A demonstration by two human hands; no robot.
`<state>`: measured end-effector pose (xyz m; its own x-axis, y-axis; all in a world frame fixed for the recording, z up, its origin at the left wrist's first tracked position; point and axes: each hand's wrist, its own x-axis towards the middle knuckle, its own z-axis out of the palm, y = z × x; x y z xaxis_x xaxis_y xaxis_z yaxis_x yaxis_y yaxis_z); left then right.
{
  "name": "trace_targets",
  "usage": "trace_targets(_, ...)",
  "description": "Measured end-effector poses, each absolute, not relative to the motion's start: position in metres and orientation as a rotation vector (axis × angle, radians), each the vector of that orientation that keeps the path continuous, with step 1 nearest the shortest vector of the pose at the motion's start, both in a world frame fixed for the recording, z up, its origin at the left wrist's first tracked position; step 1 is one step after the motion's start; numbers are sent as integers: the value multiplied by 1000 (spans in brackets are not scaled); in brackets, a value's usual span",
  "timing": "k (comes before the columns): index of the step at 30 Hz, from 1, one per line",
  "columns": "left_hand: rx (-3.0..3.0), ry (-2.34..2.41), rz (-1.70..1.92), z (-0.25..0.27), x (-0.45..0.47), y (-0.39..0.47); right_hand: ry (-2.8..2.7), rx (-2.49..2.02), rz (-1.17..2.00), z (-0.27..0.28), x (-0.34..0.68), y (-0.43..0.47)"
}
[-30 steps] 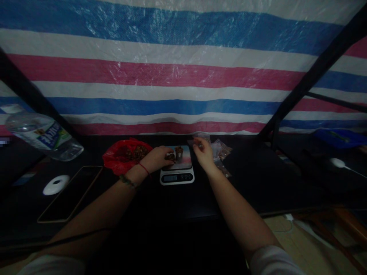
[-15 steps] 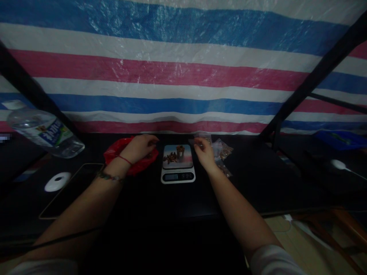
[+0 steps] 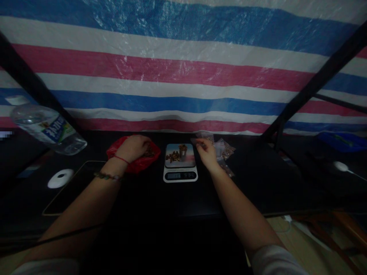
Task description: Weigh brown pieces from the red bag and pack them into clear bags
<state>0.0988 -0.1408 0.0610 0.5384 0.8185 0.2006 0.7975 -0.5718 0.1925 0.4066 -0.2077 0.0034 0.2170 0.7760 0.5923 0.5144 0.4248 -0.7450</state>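
Note:
My left hand (image 3: 133, 148) is over a red plastic bag (image 3: 114, 147) that stands open with small brown pieces (image 3: 149, 151) in it. Its fingers are curled down at those pieces, and what they grip is hidden. My right hand (image 3: 207, 152) has its fingers closed at the edge of a clear zip bag (image 3: 207, 136), right of the scale. Between the hands is a white kitchen scale (image 3: 180, 175); its platform shows a picture of a cup and brown pieces, and its display is lit. Several small clear bags (image 3: 228, 149) of brown pieces lie beside my right hand.
A tilted clear plastic bottle (image 3: 48, 126) is at the left. Near it are a white rounded object (image 3: 60, 178) and a dark flat tablet-like device (image 3: 71, 191). Blue plastic (image 3: 341, 142) and a white cabled object (image 3: 341, 166) lie far right. Striped sheeting (image 3: 177, 68) hangs behind the black table.
My left hand has lowered from above the red bag's right side toward the brown pieces inside. My right hand stays at the clear bag. The view has shifted slightly.

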Motion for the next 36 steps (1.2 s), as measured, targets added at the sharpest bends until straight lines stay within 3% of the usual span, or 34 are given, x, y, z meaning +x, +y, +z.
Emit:
trace_targets(4,2816,1127,344,71,133,-157,-1452,-1229,260,6,406,-209)
trace_targets(14,2659,852,423,31,141,-170,-1464,-1244,235,10,406,-212)
trace_targets(36,2484,1157,456,26,152,-169,-1483,-1208,235,7,404,-209)
